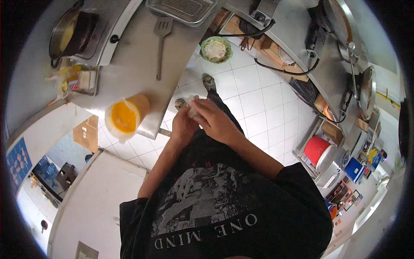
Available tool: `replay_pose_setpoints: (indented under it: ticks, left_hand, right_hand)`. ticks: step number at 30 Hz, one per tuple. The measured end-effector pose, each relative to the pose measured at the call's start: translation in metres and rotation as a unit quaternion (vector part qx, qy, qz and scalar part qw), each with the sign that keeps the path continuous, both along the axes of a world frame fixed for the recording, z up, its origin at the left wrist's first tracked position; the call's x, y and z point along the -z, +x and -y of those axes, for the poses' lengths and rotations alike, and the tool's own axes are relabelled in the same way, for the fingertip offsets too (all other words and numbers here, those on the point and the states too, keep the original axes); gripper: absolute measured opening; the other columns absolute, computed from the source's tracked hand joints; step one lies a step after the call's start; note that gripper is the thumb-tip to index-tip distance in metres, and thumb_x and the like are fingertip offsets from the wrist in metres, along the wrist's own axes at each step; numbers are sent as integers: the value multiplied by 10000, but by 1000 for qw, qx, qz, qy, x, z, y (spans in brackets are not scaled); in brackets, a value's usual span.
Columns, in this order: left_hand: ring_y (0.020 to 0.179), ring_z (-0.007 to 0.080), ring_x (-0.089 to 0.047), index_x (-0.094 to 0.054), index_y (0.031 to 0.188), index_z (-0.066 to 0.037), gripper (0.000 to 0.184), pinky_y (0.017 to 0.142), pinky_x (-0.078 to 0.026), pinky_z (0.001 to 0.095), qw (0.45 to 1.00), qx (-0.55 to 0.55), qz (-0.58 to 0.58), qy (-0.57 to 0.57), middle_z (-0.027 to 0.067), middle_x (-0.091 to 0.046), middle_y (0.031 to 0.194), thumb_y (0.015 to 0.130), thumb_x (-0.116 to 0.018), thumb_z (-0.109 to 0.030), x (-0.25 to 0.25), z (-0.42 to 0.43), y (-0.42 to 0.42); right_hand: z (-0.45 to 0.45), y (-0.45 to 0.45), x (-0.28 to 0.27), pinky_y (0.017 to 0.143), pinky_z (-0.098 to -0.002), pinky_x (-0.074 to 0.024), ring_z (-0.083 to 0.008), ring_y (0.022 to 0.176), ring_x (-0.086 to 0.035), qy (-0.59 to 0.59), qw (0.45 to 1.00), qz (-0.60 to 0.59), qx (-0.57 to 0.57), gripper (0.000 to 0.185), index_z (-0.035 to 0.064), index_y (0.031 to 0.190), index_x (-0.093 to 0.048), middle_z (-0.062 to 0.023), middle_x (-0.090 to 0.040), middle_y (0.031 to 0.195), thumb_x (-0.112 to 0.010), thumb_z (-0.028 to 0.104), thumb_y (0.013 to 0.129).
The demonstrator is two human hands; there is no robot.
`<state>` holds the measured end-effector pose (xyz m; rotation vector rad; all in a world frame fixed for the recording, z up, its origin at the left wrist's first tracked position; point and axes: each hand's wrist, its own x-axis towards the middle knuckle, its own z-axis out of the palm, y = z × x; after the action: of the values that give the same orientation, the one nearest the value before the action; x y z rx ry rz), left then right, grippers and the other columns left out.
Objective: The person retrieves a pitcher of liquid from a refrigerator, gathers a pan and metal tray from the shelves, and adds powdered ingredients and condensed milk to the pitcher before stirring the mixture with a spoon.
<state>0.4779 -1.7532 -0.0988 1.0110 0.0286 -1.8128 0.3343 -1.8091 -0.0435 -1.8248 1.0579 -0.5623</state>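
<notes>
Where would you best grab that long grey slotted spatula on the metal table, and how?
Grip the grey slotted spatula near the end of its slim handle, probably from the person's side: it lies on the grey metal table with that handle pointing towards the person, its broad slotted head farther away.

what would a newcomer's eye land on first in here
Probably the bright orange liquid in its container, at the counter's near end. Then the red pot, at right, and the green bowl on the floor. Mid-picture, the left hand and right hand meet, something whitish between them.
</notes>
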Motion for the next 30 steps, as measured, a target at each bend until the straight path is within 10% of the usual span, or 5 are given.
replay_pose_setpoints:
  ticks: [5, 9, 13, 20, 30]
  left_hand:
    - [1380, 291, -500, -465, 1497, -48, 636, 1168, -357, 442, 973, 196, 19, 120, 148, -530, 1488, 1095, -277, -504, 58, 41, -28]
    - [1324, 253, -560, -470, 1481, 12, 557, 1143, -385, 383, 862, 230, 451, 29, 177, -609, 1411, 1089, -490, -383, 29, 51, -39]
    - [1305, 272, -578, -517, 1449, 14, 542, 1139, -395, 395, 885, 186, 394, 165, 199, -618, 1389, 1060, -518, -364, 15, 13, -29]
    - [1252, 263, -622, -523, 1429, 5, 426, 1077, -463, 390, 891, 63, 389, 224, 184, -664, 1316, 1102, -491, -266, -7, -35, -25]
    - [1004, 187, -676, -613, 1161, -15, 237, 850, -533, 305, 751, -275, 558, 221, 92, -692, 1048, 1088, -538, -228, -21, -131, 29]
  right_hand:
    - [78, -68, 115, 830, -369, -556, -292, 937, -707, 104, 992, -27, 72, 247, 56, 1118, -743, -151, -725, 1021, -647, -29, 907]
    - [171, -122, 290, 829, -380, -565, -259, 932, -723, 247, 950, -36, 189, 338, 48, 1128, -683, -128, -737, 1040, -812, 150, 834]
    - [258, -132, 421, 637, -387, -611, -244, 865, -690, 350, 913, -67, 197, 785, 83, 1400, -462, -189, -652, 1174, -897, 119, 748]
    - [287, -143, 520, 660, -367, -597, -202, 860, -711, 183, 961, -79, 192, 345, 33, 1212, -645, -119, -716, 1105, -697, 11, 871]
    - [202, 50, 190, 979, -435, -511, -303, 1106, -651, -106, 971, -75, -199, 251, 54, 1159, -678, -142, -685, 1155, -618, 57, 915]
